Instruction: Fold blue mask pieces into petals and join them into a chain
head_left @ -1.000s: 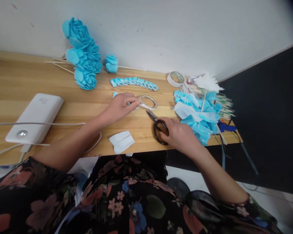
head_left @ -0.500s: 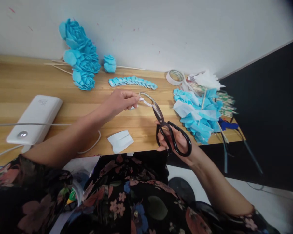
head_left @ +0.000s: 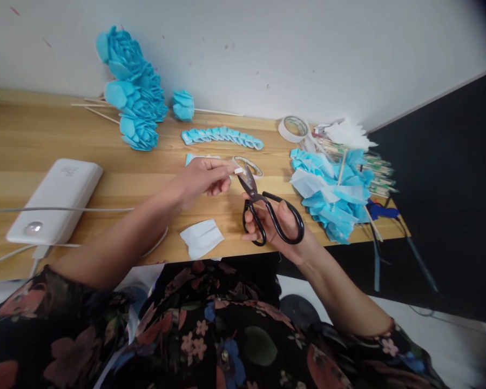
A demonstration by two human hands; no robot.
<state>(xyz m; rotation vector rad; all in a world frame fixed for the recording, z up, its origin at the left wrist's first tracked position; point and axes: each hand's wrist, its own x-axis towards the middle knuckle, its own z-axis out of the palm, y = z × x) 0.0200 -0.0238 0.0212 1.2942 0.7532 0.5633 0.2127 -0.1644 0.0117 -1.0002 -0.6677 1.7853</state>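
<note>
My left hand (head_left: 206, 175) pinches a short piece of white tape (head_left: 240, 170) between thumb and fingers. Black-handled scissors (head_left: 253, 194) are in my right hand (head_left: 273, 221), its fingers through the loops. Their blades are parted, with the tips at the white tape piece. Behind the blades lies a thin roll of tape (head_left: 259, 173) on the table. A folded blue and white strip (head_left: 191, 158) shows partly behind my left hand. Nearer me rests a pale blue crepe paper piece (head_left: 202, 237).
Blue paper flowers (head_left: 135, 92) on sticks stand at the back left, near a pleated blue strip (head_left: 222, 136). A white power bank (head_left: 56, 197) with cables lies left. Right are a larger tape roll (head_left: 294, 129) and crumpled blue paper (head_left: 332, 189).
The scissors have moved left and up toward my left hand, and their handles have spread. The tape strip that stretched between hand and blades now shows as a short piece at my fingertips.
</note>
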